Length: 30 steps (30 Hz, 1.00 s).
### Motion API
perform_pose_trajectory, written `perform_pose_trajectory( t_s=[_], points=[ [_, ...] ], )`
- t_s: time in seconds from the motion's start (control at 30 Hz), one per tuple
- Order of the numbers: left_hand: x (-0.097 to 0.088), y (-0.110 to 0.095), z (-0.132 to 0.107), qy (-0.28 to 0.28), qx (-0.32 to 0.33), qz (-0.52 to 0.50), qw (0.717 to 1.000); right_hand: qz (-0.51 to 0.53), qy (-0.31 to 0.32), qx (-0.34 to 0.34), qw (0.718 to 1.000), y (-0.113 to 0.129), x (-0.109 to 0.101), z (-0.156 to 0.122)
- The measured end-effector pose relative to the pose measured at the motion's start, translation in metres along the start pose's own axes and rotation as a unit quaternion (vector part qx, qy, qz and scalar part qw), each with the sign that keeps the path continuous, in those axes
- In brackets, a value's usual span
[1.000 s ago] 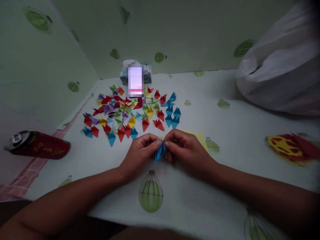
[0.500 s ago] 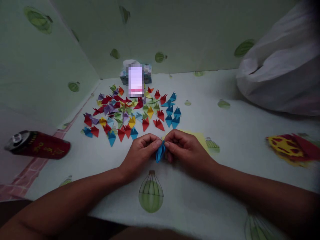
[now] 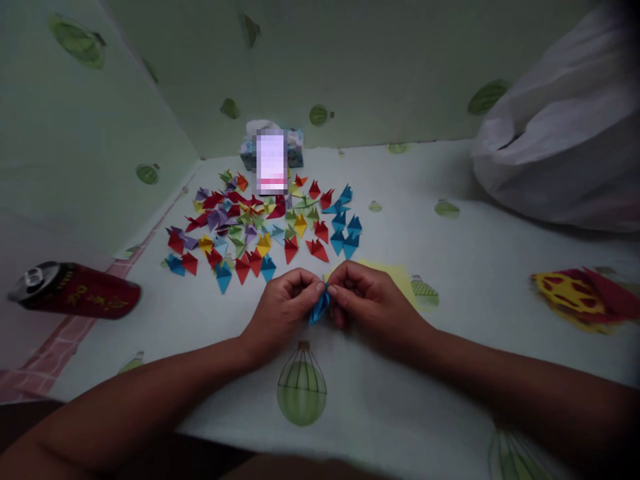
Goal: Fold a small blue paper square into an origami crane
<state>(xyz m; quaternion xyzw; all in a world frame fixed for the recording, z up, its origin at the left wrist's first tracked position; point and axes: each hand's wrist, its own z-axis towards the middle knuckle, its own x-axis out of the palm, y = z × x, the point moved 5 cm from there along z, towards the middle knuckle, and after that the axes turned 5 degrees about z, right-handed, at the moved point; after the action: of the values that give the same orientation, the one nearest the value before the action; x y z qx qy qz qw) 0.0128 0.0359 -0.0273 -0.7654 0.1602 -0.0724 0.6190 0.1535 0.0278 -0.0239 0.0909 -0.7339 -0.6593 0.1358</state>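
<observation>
A small blue folded paper piece (image 3: 319, 308) sits between my two hands, just above the table. My left hand (image 3: 281, 308) pinches its left side with thumb and forefinger. From the right, my right hand (image 3: 367, 300) pinches the same piece with fingertips touching it. Behind the hands lies a spread of several finished folded paper pieces (image 3: 260, 223) in red, blue, yellow, green and purple. A yellow paper sheet (image 3: 397, 275) lies flat under my right hand, partly hidden.
A red can (image 3: 75, 291) lies on its side at the left. A tissue box (image 3: 273, 150) stands at the back against the wall. A white plastic bag (image 3: 565, 133) fills the right rear. A red and yellow paper item (image 3: 580, 293) lies at the right edge.
Both hands have dipped very slightly, and the blue piece is tilted a little lower between the fingertips. Nothing else has moved.
</observation>
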Motion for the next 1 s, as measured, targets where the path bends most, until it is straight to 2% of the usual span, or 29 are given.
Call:
perform_pose_trajectory(
  t_s=[0.3, 0.47, 0.77, 1.0],
  points=[
    [-0.0016, -0.0029, -0.0005, -0.007, 0.008, 0.002, 1.000, 0.087, 0.011, 0.028, 0.996, -0.0012, 0.0003, 0.0015],
    [-0.0011, -0.0045, -0.0014, -0.007, 0.022, 0.005, 1.000, 0.099, 0.021, 0.027, 0.995, -0.0033, 0.0002, 0.0024],
    [-0.0031, -0.0047, -0.0010, -0.017, 0.039, 0.032, 0.999, 0.033, 0.019, 0.005, 0.999, -0.0018, 0.0003, 0.0023],
    [0.0005, -0.0026, -0.0002, 0.007, 0.018, 0.003, 1.000, -0.078, -0.032, -0.050, 0.995, 0.0057, -0.0035, -0.0013]
  ],
)
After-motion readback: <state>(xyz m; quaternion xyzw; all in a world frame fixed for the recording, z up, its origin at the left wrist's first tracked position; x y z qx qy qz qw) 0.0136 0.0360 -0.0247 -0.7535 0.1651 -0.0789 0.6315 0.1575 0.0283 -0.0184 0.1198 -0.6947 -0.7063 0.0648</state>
